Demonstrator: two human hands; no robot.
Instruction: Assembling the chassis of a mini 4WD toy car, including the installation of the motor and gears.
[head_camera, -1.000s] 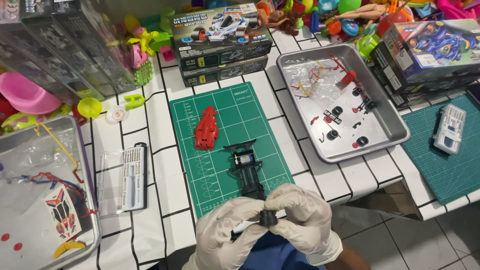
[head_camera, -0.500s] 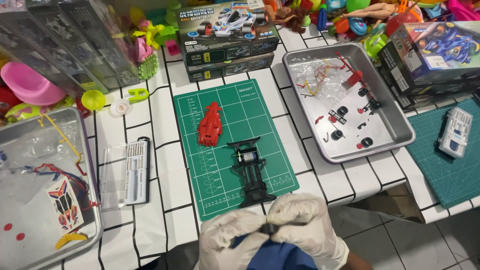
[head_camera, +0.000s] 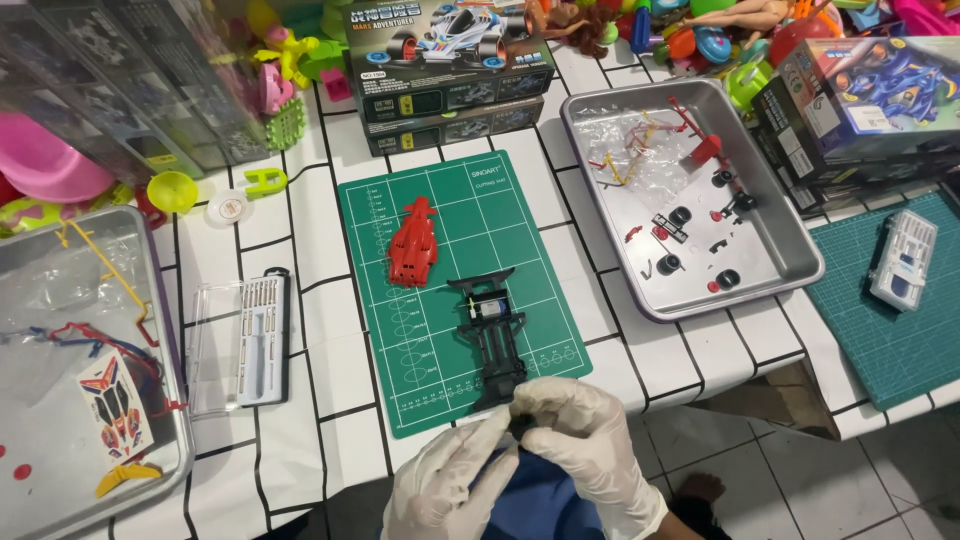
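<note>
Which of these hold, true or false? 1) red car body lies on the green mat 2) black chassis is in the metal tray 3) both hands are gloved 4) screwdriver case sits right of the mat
1) True: the red car body lies on the green cutting mat.
2) False: the black chassis lies on the mat, not in the metal tray.
3) True: left hand and right hand wear white gloves, pinching a small black part.
4) False: the screwdriver case sits left of the mat.

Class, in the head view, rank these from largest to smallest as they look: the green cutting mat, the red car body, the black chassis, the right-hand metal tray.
1. Green cutting mat
2. Metal tray, slightly smaller
3. Black chassis
4. Red car body, slightly smaller
</note>
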